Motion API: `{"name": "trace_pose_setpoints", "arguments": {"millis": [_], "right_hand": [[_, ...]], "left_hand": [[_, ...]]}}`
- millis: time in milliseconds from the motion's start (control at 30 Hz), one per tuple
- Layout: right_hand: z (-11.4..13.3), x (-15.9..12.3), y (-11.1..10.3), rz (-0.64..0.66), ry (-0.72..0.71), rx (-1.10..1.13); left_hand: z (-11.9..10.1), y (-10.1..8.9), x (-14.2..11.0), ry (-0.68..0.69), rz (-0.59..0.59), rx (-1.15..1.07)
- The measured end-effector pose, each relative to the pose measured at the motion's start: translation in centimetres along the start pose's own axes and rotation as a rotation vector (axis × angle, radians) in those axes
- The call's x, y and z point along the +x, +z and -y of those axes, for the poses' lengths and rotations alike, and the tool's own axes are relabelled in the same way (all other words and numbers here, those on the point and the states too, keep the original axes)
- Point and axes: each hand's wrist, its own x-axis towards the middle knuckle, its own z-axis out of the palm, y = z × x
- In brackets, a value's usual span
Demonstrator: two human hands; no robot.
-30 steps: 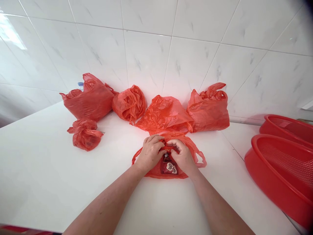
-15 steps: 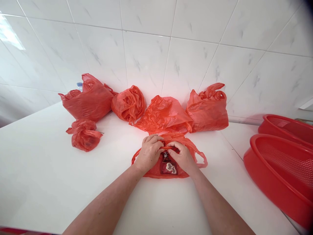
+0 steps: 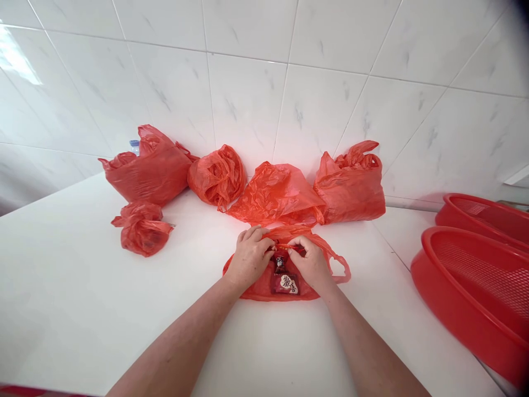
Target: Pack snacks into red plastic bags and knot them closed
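Observation:
A thin red plastic bag [image 3: 256,286] lies on the white table in front of me. Its loop handle [image 3: 342,270] sticks out to the right. My left hand [image 3: 250,256] pinches the bag's plastic near the middle, fingers bent. Opposite it, my right hand [image 3: 309,262] pinches the same stretch of plastic between thumb and forefinger. Small dark red wrapped packets show between my hands: a smaller packet [image 3: 280,262] and, nearer me, a larger packet [image 3: 286,284] with pale lettering. Whatever lies under my palms is hidden.
Along the tiled wall stand several red plastic bags, among them a large full bag [image 3: 149,168], a round bundle [image 3: 218,175], a crumpled bag [image 3: 276,193] and a packed bag [image 3: 349,184]. A small knotted bag [image 3: 144,229] lies left. Red baskets [image 3: 454,292] stand right.
My hands have shifted slightly, and the strip of plastic between my fingertips sits a little farther from me. More of the smaller packet shows. The bags along the wall have not moved.

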Motion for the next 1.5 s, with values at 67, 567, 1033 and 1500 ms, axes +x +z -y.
{"name": "trace_pose_setpoints", "arguments": {"millis": [67,567,1033,1500], "right_hand": [[-0.3,0.1,0.0,-0.064,0.019,-0.034],[-0.4,0.1,-0.1,-0.094,0.056,-0.084],[-0.7,0.3,0.1,-0.116,0.083,-0.085],[-1.3,0.3,0.2,-0.040,0.046,-0.105]], "left_hand": [[0.1,-0.1,0.0,-0.021,0.013,0.033],[0.4,-0.1,-0.1,-0.062,0.092,0.072],[0.5,-0.1,-0.1,-0.052,0.093,0.099],[0.8,0.4,-0.3,-0.042,0.107,0.071]]}}
